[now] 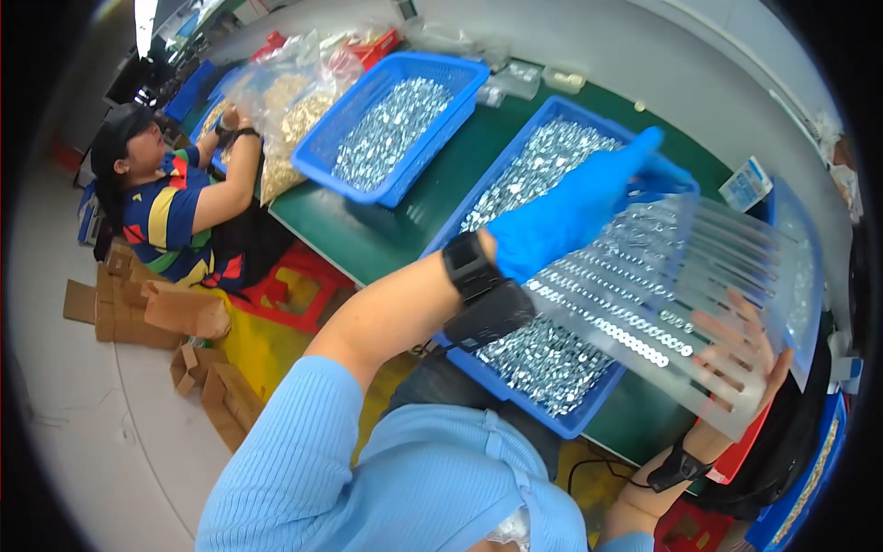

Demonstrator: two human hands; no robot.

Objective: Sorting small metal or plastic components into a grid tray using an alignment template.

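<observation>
A translucent grooved tray, partly filled with rows of small metal parts, is held tilted above a blue bin heaped with the same silvery parts. The right hand is pressed under the tray's lower edge, fingers curled around it. The left hand, in a blue glove, is laid flat on the tray's upper side, fingers extended. The bin is set on a green table, beside a second blue bin.
</observation>
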